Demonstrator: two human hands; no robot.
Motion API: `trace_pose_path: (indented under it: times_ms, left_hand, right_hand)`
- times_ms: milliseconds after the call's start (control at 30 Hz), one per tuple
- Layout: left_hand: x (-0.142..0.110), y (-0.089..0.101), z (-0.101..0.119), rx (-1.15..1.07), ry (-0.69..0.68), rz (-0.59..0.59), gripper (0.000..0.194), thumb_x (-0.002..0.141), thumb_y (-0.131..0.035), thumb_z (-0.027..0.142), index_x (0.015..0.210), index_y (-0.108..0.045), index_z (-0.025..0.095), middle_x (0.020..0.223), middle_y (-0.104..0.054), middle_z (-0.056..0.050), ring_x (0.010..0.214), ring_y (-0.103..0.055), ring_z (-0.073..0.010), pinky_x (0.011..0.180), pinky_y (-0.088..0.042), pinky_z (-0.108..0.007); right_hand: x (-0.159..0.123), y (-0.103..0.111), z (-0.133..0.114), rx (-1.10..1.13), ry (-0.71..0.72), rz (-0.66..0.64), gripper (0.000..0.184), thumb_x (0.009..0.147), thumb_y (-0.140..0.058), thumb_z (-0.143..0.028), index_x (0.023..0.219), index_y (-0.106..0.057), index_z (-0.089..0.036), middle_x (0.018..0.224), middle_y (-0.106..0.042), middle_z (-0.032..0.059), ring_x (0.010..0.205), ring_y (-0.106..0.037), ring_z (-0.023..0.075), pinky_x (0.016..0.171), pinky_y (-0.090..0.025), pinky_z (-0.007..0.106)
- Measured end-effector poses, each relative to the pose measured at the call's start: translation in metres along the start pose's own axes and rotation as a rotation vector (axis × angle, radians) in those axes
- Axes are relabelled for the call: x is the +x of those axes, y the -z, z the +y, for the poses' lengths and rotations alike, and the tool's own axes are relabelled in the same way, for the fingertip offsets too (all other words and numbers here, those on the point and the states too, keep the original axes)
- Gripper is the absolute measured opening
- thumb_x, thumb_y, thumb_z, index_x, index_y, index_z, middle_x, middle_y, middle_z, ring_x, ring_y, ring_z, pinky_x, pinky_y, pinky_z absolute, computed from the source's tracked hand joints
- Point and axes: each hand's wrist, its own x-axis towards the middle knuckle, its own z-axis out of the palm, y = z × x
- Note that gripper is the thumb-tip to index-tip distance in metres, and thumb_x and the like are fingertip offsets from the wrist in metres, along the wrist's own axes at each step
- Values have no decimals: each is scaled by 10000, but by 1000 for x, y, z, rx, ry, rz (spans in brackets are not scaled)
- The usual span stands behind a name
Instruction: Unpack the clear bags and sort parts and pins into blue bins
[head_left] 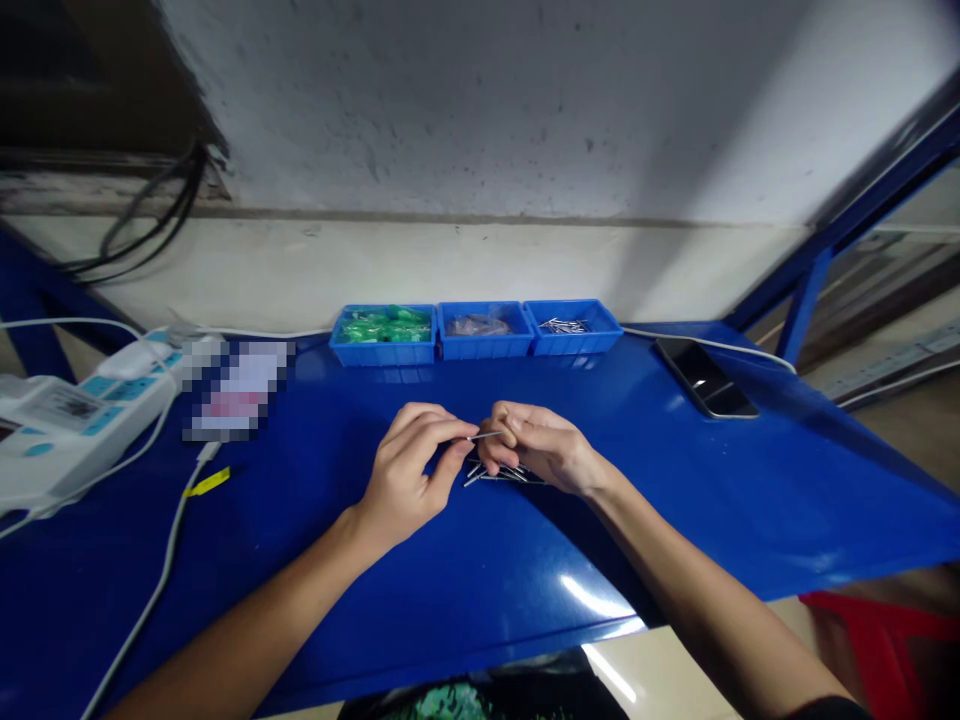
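Between my two hands is a thin metal pin [487,435], held above the blue table. My left hand [415,462] pinches its left end between thumb and fingertips. The other end sits in the closed fingers of my right hand [538,442], thumb pressed on top. Several similar metal pins [495,472] lie in a loose pile on the table just under my hands, partly hidden by my right hand. Whether a small part sits at the left fingertips is too small to tell.
At the back stand three blue bins: one with green bagged pieces [388,325], one with a clear bag [477,326], one with metal pins [564,326]. A phone [705,378] lies right. A power strip [90,405] and white cable [171,560] occupy the left.
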Motion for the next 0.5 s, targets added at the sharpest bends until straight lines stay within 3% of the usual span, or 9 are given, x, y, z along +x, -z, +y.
trace_pose_path:
  times_ms: [200, 500]
  left_hand:
    - [-3, -10, 8, -345, 401, 37, 71, 918, -443, 208, 971, -485, 186, 778, -652, -21, 743, -643, -129, 736, -508, -269]
    - [-1, -11, 15, -479, 505, 10, 107, 899, -488, 272, 942, -514, 177, 895, -671, -62, 849, -649, -162, 726, -515, -269]
  right_hand:
    - [7, -5, 14, -297, 79, 247, 327, 901, -420, -489, 777, -449, -188, 622, -466, -27, 587, -431, 118, 596, -349, 270]
    - [8, -6, 23, -327, 36, 266, 349, 906, -395, -508, 736, -391, -203, 606, -430, -42, 573, -424, 112, 583, -346, 262]
